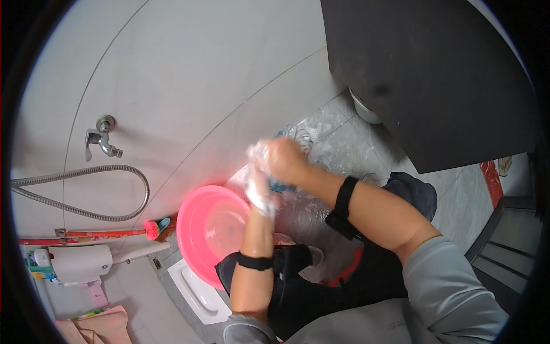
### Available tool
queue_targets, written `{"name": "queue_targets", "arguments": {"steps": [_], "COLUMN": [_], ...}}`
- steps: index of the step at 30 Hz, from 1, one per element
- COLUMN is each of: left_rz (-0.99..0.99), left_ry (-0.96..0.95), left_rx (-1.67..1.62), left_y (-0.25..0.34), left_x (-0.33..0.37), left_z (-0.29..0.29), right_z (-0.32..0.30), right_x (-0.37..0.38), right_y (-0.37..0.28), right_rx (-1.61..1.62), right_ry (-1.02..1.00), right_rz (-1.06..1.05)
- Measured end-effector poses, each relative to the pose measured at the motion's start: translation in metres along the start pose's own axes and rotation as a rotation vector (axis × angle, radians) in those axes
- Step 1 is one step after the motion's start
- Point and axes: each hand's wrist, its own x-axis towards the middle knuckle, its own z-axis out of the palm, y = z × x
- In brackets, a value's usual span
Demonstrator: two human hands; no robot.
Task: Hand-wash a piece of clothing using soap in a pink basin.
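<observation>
Wet grey tile (360,137) flanked your round pink basin (220,226). Crumpled bluish cloth (298,134) lay there, past your curled right hand (285,159) and left hand (260,192) — close together, grips too blurred to tell — with white, sudsy stuff (257,150) at both.

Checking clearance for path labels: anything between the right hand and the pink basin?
Yes: in this view the left hand lies between the right hand and the pink basin, and the left forearm overlaps the basin's right side. Nothing else visible intervenes; one view can't settle depth.
</observation>
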Motion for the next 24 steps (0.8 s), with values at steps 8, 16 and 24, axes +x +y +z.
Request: {"name": "queue_targets", "arguments": {"steps": [8, 16, 24], "left_rz": [0.091, 0.042, 0.045], "left_ry": [-0.085, 0.093, -0.166], "left_rx": [-0.006, -0.149, -0.148], "left_y": [-0.008, 0.005, 0.016], "left_x": [0.000, -0.004, -0.020], "left_z": [0.003, -0.002, 0.036], "right_z": [0.003, 0.006, 0.001], "right_x": [-0.003, -0.006, -0.004], "right_y": [0.003, 0.001, 0.000], "right_rx": [0.092, 0.079, 0.071], "right_ry": [0.175, 0.242, 0.227], "right_rz": [0.025, -0.004, -0.076]}}
